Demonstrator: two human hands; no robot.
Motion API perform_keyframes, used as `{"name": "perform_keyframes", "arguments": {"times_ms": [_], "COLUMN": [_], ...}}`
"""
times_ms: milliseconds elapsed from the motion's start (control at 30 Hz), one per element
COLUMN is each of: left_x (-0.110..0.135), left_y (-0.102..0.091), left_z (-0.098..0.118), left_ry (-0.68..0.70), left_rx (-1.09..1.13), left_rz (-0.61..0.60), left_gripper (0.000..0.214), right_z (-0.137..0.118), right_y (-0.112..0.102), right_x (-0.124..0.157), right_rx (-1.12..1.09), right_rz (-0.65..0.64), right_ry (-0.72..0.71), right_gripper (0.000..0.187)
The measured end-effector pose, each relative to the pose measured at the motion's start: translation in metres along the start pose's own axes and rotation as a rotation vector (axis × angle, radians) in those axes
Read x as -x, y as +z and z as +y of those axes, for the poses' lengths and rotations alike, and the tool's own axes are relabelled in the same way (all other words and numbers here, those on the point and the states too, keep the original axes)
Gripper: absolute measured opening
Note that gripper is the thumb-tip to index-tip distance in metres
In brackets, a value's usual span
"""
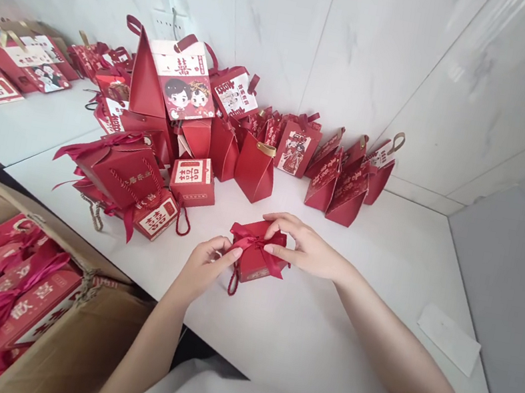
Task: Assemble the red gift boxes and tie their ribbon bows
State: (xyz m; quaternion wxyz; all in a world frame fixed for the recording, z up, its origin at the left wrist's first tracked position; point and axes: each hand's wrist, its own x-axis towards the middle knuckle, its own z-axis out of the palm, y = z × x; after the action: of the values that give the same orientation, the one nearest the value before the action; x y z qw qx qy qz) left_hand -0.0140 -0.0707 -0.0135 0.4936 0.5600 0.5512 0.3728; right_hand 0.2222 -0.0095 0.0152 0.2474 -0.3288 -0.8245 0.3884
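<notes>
A small red gift box (255, 264) with a twisted red cord handle lies on the white table in front of me. A red satin ribbon (250, 243) is tied in a bow across its top. At the box's left side, my left hand (202, 267) pinches the ribbon's left loop between thumb and forefinger. From the right, my right hand (307, 248) reaches over the top, its thumb and forefinger closed on the bow near the knot. The box's far right corner is partly hidden by my right hand.
An open cardboard carton (81, 327) full of ribboned red boxes stands at lower left. Red gift boxes (184, 179) crowd the table's left and back. A socket (168, 24) is on the tiled wall. White paper (448, 338) lies at right, beside a grey panel (524, 270).
</notes>
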Motion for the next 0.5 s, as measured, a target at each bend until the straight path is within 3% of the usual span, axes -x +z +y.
{"name": "perform_keyframes", "arguments": {"times_ms": [167,367,500], "left_x": [0.007,0.018,0.023], "left_y": [-0.003,-0.006,-0.006], "left_z": [0.008,0.010,0.013], "left_ry": [-0.058,-0.125,-0.173], "left_rx": [0.130,0.081,0.047], "left_rz": [-0.053,-0.132,-0.198], "left_gripper": [0.040,0.039,0.040], "right_z": [-0.001,0.002,0.002], "right_y": [0.000,-0.012,-0.018], "right_x": [-0.001,0.002,0.003], "right_rx": [0.010,-0.009,-0.003], "right_rz": [0.016,-0.009,-0.002], "right_ry": [-0.002,0.053,0.142], "right_gripper": [0.013,0.015,0.027]}}
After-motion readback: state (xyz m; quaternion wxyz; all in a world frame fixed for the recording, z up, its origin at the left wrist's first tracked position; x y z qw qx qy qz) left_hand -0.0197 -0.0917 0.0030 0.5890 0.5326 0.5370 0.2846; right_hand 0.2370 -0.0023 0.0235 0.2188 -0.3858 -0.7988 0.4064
